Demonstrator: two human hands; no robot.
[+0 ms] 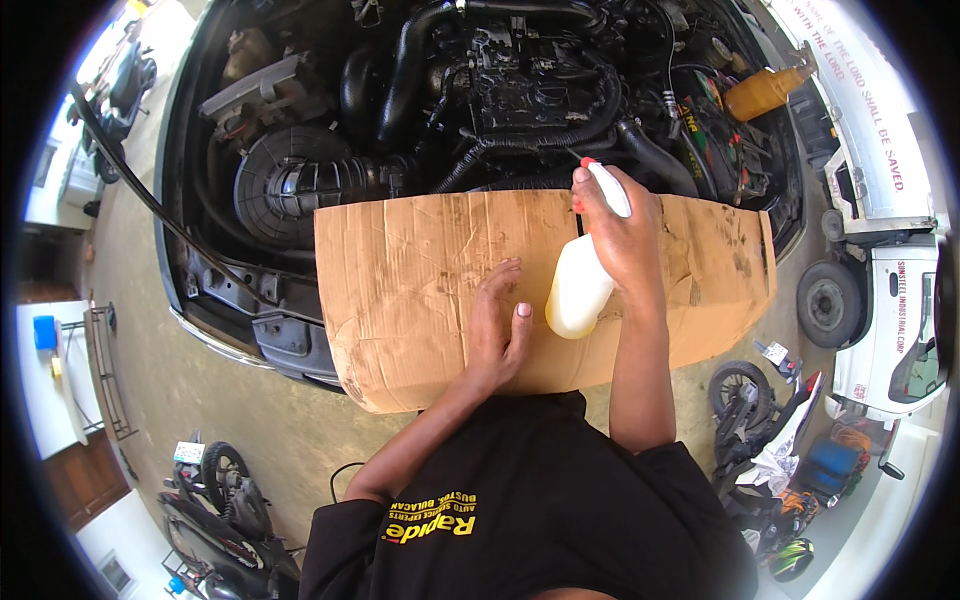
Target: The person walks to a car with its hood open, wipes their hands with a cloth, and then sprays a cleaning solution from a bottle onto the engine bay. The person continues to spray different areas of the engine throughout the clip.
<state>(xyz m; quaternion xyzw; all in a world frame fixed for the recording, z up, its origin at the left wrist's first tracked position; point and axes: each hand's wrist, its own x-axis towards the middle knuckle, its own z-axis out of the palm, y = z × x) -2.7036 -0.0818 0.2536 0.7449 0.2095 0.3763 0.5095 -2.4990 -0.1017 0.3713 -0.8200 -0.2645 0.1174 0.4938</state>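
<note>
My right hand (625, 235) grips a white spray bottle (580, 290) by its neck and trigger head. The bottle tilts, with its red nozzle pointing up toward the engine (540, 95) and some yellowish liquid showing at its bottom. Beneath both hands a large brown cardboard sheet (420, 290) lies over the front edge of the engine bay, with dark smudges on its right part. My left hand (495, 320) rests on the cardboard, holding nothing, fingers apart. Black hoses and engine parts beyond the sheet look shiny and wet.
A round black air filter housing (285, 180) sits at the bay's left. On the right, an amber bottle (765, 92) lies near the battery (705, 150). A thin black rod (165, 215) crosses the left side. Motorcycles (225, 520) and a white truck (885, 330) stand around.
</note>
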